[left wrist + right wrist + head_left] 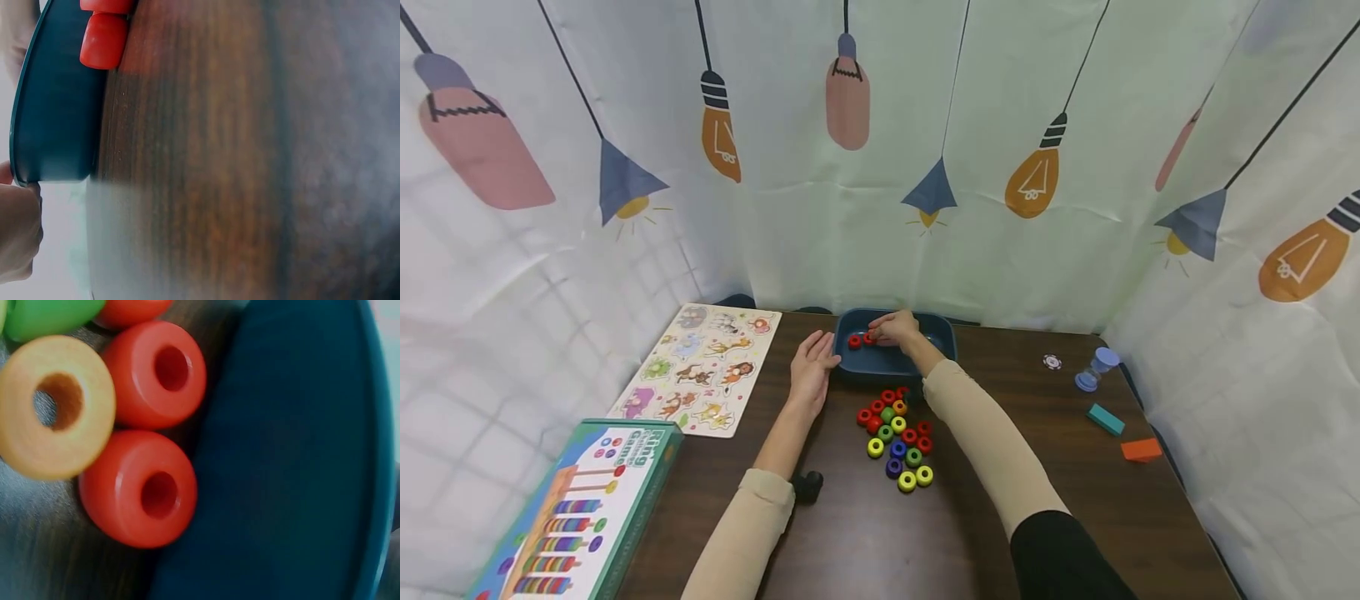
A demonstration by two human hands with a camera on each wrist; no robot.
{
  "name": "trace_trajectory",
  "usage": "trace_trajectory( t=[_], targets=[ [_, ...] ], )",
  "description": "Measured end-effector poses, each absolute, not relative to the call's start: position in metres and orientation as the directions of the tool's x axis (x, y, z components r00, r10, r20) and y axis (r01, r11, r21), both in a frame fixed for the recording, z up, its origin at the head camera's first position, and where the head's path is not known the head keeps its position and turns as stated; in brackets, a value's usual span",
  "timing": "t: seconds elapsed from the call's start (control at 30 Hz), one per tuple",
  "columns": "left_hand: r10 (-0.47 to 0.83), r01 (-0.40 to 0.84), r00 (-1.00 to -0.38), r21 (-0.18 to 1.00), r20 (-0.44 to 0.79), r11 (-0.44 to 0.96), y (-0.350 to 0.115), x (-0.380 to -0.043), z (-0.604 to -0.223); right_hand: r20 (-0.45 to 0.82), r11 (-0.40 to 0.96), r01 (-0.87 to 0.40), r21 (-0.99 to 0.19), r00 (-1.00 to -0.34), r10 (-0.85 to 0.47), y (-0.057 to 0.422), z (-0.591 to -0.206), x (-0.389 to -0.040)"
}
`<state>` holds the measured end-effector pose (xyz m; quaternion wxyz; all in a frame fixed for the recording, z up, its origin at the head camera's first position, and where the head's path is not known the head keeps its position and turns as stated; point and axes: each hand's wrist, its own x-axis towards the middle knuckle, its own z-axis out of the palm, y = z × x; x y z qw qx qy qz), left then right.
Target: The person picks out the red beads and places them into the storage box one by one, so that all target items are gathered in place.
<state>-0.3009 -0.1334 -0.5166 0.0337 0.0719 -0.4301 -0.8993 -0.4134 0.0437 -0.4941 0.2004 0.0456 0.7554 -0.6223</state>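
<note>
A dark blue tray (880, 367) stands at the back of the table with a red bead (854, 342) inside. My left hand (809, 371) is at its left end, thumb and fingers about the rim at the corner in the left wrist view. Reaching over the front wall, my right hand (897, 328) holds another red bead (868, 338) by the fingertips, low in the tray. In front of the tray lies a group of beads in red, green, yellow, blue and orange. Close in the right wrist view are a red bead (137, 490) and an orange bead (59, 406).
A white animal puzzle board (707, 362) and a ring game box (580, 508) lie at the left. Along the right side are a poker chip (1052, 362), a blue sand timer (1097, 369), a teal block (1106, 419) and an orange block (1142, 450). A lamp-print curtain (880, 225) hangs behind.
</note>
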Motion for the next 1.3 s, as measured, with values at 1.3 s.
trace_trajectory(
  t=[1.3],
  targets=[
    [-0.132, -0.017, -0.983, 0.78, -0.128, -0.626, -0.132, -0.303, -0.515, -0.183, 0.464, -0.117, -0.878, -0.813, -0.553, 0.102, -0.483, -0.271]
  ],
)
